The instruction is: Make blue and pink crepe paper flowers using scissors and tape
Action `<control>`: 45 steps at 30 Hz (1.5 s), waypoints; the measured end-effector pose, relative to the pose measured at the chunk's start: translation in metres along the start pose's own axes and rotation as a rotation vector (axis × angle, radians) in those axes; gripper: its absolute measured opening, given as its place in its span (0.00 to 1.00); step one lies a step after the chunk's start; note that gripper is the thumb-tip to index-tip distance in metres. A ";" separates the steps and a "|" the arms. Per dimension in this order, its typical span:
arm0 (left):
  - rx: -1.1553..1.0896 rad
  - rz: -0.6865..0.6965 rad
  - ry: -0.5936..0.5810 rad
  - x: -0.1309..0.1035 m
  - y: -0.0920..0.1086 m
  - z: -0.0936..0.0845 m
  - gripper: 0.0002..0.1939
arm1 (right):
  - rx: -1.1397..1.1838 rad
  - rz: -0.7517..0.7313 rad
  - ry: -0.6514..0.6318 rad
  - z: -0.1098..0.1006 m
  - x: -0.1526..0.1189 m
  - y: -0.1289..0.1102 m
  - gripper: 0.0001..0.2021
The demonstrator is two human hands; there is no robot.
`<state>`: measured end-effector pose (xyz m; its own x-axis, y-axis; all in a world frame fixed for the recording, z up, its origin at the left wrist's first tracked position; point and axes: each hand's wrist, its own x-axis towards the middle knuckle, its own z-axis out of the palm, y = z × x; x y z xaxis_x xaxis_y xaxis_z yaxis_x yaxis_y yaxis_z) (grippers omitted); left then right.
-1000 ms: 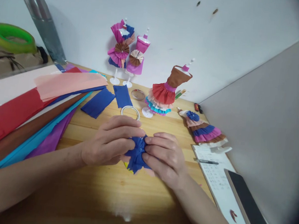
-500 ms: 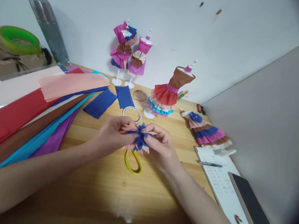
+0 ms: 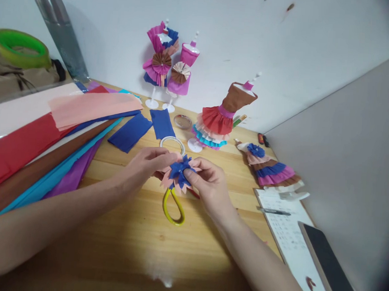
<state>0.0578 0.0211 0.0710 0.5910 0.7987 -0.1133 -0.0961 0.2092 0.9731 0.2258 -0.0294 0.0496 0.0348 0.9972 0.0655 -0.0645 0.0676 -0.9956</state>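
No readable text or labels

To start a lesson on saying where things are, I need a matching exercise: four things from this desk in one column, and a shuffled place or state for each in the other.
1. Blue-and-pink flower
2. Pen
3. Green ring
4. Rightmost standing dress form

A. Lying on the written sheet
B. Dressed in a brown top
C. Held by the left hand and right hand
D. Resting on the beige cloth

Pairs: 1-C, 2-A, 3-D, 4-B
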 end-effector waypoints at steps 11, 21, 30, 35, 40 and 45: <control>0.075 -0.040 -0.038 0.001 -0.002 0.005 0.07 | -0.062 -0.060 0.003 0.000 -0.002 -0.005 0.11; 0.060 -0.035 0.031 0.004 -0.007 0.006 0.08 | -0.190 -0.069 -0.026 0.005 0.000 -0.001 0.10; 0.056 0.013 0.071 0.012 -0.013 -0.001 0.10 | -0.127 -0.063 -0.061 0.003 0.006 0.008 0.13; 0.114 0.061 0.046 0.015 -0.017 -0.006 0.18 | -0.191 -0.157 -0.014 0.002 0.005 0.010 0.07; 0.105 0.056 -0.047 0.013 -0.023 -0.005 0.10 | -0.453 -0.428 0.057 0.002 0.001 0.004 0.03; 0.395 0.520 0.043 0.007 -0.022 -0.004 0.07 | -0.482 -0.598 -0.033 0.000 0.000 -0.004 0.04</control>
<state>0.0611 0.0246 0.0484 0.5133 0.7636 0.3916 -0.0539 -0.4268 0.9028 0.2263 -0.0301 0.0534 -0.1032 0.7960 0.5964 0.3982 0.5825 -0.7086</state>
